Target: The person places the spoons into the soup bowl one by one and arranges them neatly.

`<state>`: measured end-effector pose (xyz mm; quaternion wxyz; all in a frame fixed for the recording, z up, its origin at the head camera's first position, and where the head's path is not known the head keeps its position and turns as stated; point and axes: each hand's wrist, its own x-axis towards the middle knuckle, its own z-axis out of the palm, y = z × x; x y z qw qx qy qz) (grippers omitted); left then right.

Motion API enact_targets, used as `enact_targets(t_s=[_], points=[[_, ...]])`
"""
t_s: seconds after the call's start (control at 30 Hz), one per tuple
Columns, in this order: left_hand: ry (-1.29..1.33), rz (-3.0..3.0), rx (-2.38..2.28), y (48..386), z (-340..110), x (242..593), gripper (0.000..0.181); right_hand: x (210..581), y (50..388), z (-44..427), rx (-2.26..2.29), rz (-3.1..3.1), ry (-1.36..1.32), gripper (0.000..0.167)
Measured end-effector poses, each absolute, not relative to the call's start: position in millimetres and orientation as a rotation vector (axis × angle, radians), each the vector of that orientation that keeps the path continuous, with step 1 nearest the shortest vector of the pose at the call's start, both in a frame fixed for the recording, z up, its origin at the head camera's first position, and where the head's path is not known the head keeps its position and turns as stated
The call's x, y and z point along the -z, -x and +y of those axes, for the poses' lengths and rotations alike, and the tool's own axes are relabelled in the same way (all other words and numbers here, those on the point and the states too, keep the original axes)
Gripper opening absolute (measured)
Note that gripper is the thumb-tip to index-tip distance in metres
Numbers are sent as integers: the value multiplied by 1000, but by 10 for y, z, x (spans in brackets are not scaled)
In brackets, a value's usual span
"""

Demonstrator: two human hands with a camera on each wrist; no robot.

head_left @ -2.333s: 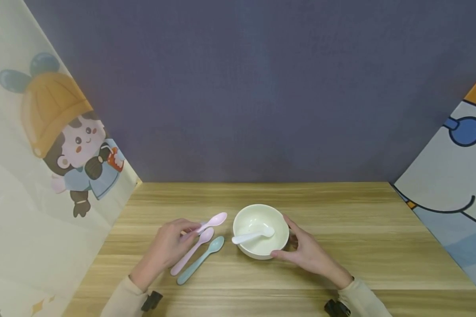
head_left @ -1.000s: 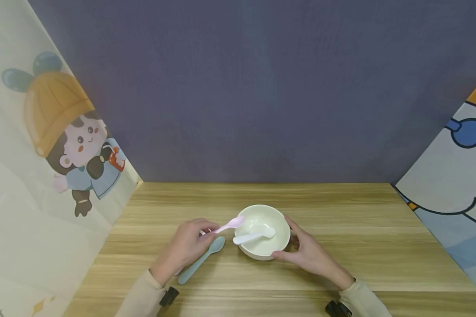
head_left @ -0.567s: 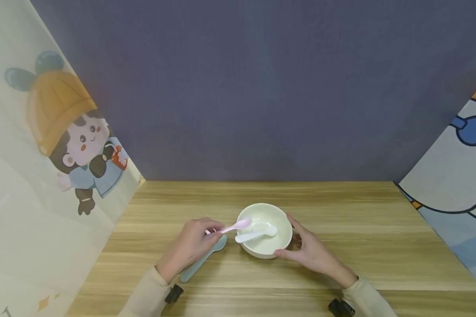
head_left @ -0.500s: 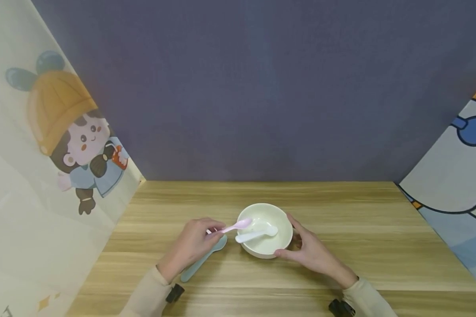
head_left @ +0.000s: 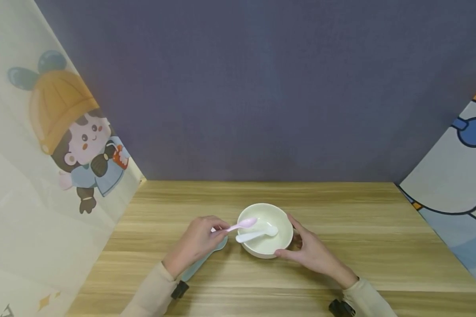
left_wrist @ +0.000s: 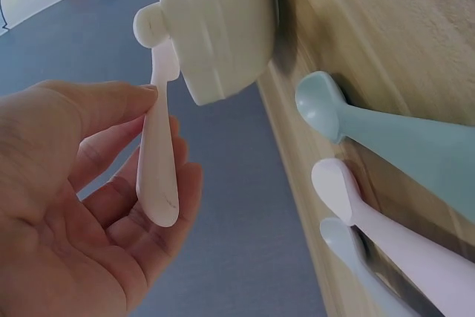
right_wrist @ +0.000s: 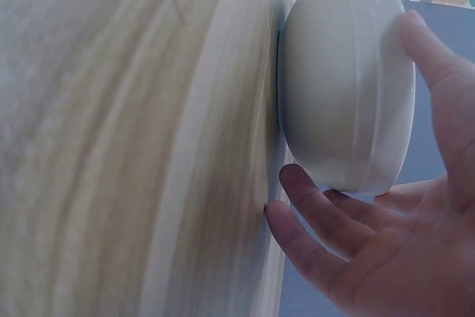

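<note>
A pink spoon (head_left: pixel 246 223) is pinched between the thumb and fingers of the left hand (head_left: pixel 198 241). Its bowl end hangs over the left side of a cream bowl (head_left: pixel 263 253), while the handle's end points down past the fingers in the left wrist view. Inside the bowl leans a white spoon (head_left: pixel 254 235), its handle sticking out over the rim. The right hand (head_left: pixel 315 253) holds the bowl's right side, thumb near the front and fingers at the back. Partly under the left hand lies a teal spoon (head_left: pixel 200 265) on the table.
In the left wrist view, another pink spoon (left_wrist: pixel 401 239) and a pale bluish spoon (left_wrist: pixel 360 261) lie beside the teal one; the left hand and arm hide them in the head view. A dark wall (head_left: pixel 258 97) stands behind the wooden table (head_left: pixel 341 211).
The left hand has carried the pink spoon rightward from beside the other spoons until its tip is over the bowl. The right hand has stayed on the bowl.
</note>
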<state>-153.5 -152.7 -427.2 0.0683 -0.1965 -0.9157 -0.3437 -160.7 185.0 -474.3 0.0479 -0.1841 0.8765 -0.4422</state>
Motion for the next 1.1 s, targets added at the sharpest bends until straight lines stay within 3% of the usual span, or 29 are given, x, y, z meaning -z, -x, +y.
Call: enact_targets(t_s=[1.1], points=[[718,-2771,928,1530,-1289,4212,8,4773,1608,1843,1377,2654,546,120]])
